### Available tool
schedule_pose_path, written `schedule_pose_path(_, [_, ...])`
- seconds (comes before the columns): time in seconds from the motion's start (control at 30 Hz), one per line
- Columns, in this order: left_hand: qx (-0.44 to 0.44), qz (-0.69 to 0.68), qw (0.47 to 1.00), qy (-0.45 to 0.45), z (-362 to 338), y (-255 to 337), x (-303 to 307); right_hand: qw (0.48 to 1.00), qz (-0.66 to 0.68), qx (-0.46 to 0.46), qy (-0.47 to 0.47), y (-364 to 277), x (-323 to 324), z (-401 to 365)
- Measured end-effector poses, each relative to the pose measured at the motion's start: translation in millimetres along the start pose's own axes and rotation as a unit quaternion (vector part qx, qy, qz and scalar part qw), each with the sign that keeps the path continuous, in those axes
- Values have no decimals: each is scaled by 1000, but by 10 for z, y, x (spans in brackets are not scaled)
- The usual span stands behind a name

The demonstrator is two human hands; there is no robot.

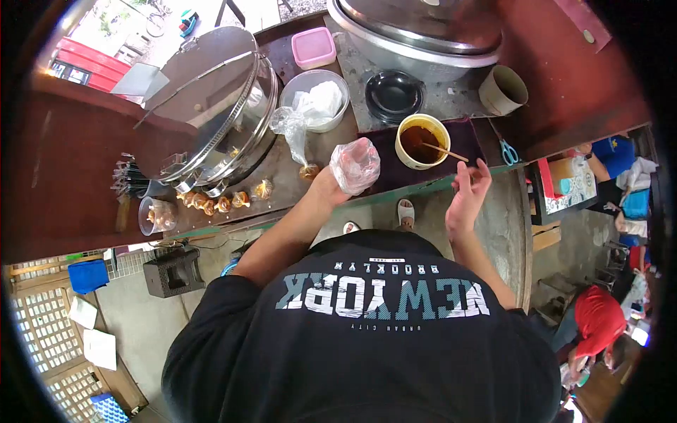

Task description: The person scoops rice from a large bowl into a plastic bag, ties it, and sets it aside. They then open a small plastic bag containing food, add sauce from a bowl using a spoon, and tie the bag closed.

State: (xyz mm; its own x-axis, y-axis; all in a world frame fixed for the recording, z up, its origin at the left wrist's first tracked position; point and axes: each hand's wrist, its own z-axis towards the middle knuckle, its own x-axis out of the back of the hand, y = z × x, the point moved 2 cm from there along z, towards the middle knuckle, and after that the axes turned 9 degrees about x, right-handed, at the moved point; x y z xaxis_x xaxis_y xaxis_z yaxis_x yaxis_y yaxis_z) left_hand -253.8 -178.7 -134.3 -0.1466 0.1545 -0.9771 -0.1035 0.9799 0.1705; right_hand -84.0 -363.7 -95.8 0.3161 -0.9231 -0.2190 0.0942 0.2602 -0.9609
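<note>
A clear plastic bag (356, 166) sits over the fingers of my left hand (330, 186), which holds it opened out above the counter's front edge. To the right, my right hand (468, 194) is empty, its fingers apart and slightly curled. Its fingertips are just below the end of a wooden stick (446, 152). That stick leans in a pale yellow tub (421, 164) of dark brown sauce (417, 139). Left of my left hand, a tied small bag of brown sauce (308, 171) rests on the counter.
Several tied sauce bags (241, 199) line the counter's front left, beside a round glass-and-metal display case (233, 134). Behind are a tub of plastic bags (337, 120), black plates (393, 99) and a large lidded pot (423, 56). Blue scissors (508, 152) lie at right.
</note>
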Motion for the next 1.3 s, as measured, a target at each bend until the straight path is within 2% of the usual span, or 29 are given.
schedule_pose_path(0.13, [-5,-27,1000,12,33,-53,114,995,-35,-4,-95,-7,-127,170])
schedule_pose_path(0.17, [-4,-30,999,15,46,-57,110,995,-24,-13,-95,26,-147,204])
schedule_pose_path(0.27, [14,3,1000,8,84,-51,76,982,-93,68,-147,-11,-189,276])
schedule_pose_path(0.3, [7,24,1000,4,96,-56,79,963,-149,135,-179,-61,-191,302])
schedule_pose_path(0.4, [-8,70,997,6,132,-74,65,922,-207,220,-242,-153,-178,329])
schedule_pose_path(0.47, [-9,79,997,26,157,-82,46,922,-208,214,-248,-160,-164,305])
schedule_pose_path(0.57, [30,110,993,-1,231,-43,60,926,-202,202,-247,-166,-145,262])
schedule_pose_path(0.67, [2,97,995,37,243,-91,64,933,-188,195,-237,-173,-142,246])
schedule_pose_path(0.8, [16,89,995,51,268,-103,56,939,-187,180,-224,-179,-119,239])
schedule_pose_path(1.0, [22,46,992,114,285,-125,122,984,-99,47,-141,-6,-68,229])
schedule_pose_path(1.07, [22,38,991,126,283,-120,134,987,-82,28,-134,-1,-65,233])
schedule_pose_path(1.17, [17,37,994,102,282,-120,106,992,-61,4,-113,15,-63,236])
schedule_pose_path(1.27, [35,54,998,21,316,-107,106,996,-39,-28,-79,54,-47,259])
schedule_pose_path(1.3, [35,47,998,24,306,-115,79,997,-31,-40,-65,70,-36,271])
